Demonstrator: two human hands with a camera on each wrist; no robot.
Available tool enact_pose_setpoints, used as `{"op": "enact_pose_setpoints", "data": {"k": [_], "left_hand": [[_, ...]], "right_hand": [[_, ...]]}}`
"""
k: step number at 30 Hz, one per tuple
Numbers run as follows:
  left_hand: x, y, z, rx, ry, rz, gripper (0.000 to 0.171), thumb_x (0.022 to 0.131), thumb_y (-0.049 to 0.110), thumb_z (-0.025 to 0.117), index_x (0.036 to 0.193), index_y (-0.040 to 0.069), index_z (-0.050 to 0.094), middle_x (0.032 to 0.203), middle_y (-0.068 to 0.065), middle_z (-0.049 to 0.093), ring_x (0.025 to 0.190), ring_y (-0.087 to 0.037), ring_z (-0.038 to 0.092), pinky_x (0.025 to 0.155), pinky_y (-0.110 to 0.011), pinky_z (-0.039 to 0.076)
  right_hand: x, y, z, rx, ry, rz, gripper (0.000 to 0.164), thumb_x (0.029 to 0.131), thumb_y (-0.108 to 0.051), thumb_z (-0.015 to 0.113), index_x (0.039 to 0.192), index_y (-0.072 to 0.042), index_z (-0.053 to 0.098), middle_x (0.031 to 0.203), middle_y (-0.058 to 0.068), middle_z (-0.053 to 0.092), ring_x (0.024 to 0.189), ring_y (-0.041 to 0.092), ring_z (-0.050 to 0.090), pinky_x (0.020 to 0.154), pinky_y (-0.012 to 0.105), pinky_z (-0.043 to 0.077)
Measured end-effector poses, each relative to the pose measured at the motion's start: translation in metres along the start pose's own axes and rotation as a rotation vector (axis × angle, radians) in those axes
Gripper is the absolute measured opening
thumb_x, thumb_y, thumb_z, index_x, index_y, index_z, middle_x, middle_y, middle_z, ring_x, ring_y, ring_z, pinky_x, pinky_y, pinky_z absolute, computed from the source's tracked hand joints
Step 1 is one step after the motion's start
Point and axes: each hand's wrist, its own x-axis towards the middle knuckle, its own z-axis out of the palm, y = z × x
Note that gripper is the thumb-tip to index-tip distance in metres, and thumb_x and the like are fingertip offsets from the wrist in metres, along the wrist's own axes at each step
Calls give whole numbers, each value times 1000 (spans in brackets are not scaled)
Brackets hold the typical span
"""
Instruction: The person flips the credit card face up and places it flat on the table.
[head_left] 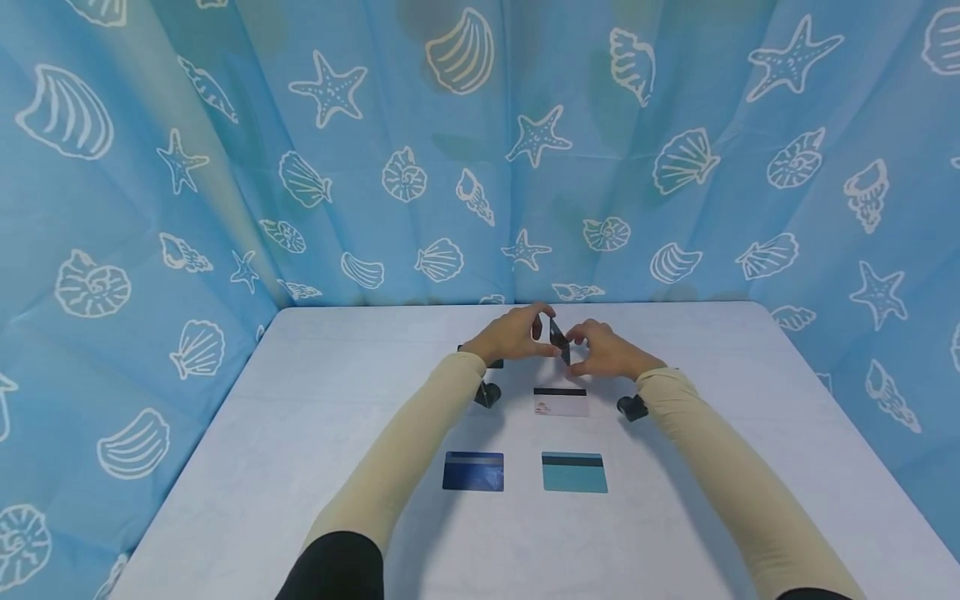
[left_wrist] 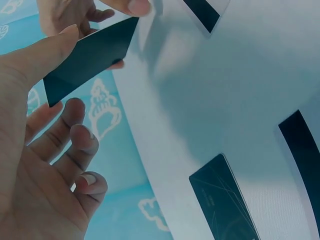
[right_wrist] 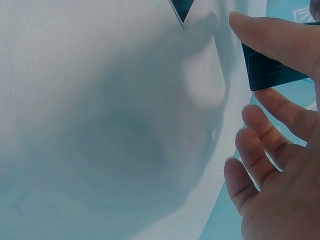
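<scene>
A dark card (head_left: 559, 342) is held up on edge above the far part of the table, between both hands. My left hand (head_left: 512, 335) pinches one end; in the left wrist view its thumb lies along the edge of the card (left_wrist: 92, 62) and the other fingers are loosely bent. My right hand (head_left: 606, 352) grips the opposite end with thumb and fingers, and in the right wrist view the thumb crosses the card (right_wrist: 272, 70). Just nearer lies a whitish card (head_left: 561, 405) with a black stripe. Another dark card (left_wrist: 225, 205) lies by my left wrist, mostly hidden in the head view.
A dark blue card (head_left: 473, 473) and a teal card (head_left: 574, 475) with a dark stripe lie side by side, closer to me. The white table (head_left: 300, 433) ends at a blue seashell-patterned curtain (head_left: 405, 225). Small black devices (head_left: 632, 407) sit at the wrists.
</scene>
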Motion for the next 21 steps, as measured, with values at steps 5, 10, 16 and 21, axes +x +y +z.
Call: {"op": "enact_pose_setpoints", "data": {"k": [5, 10, 16, 21], "left_hand": [[-1, -2, -1, 26, 6, -7, 68, 90, 43, 80, 144, 16, 50, 108, -9, 66, 88, -20, 59, 75, -32, 48], [-1, -4, -1, 53, 9, -26, 67, 90, 46, 79, 144, 18, 51, 102, -3, 63, 85, -18, 59, 73, -30, 47], [-3, -6, -1, 52, -4, -49, 67, 90, 44, 79, 145, 17, 52, 101, -4, 63, 84, -19, 58, 72, -30, 46], [-3, -8, -1, 71, -8, -66, 66, 91, 45, 78, 146, 18, 51, 101, -3, 62, 84, -18, 58, 72, -30, 46]], "right_hand": [[-1, 0, -3, -15, 3, 36, 63, 81, -25, 87, 133, 1, 62, 126, 22, 58, 117, 37, 51, 103, 56, 45], [-2, 2, -6, -49, 17, 28, 63, 81, -23, 87, 133, 2, 62, 125, 23, 58, 115, 37, 51, 101, 55, 46], [-2, 6, -10, -76, 5, 48, 64, 80, -24, 87, 134, 0, 62, 127, 22, 57, 115, 37, 51, 101, 55, 46], [0, 7, -14, -100, 3, 61, 64, 80, -24, 87, 134, -1, 62, 128, 21, 57, 116, 37, 50, 102, 55, 45]]}}
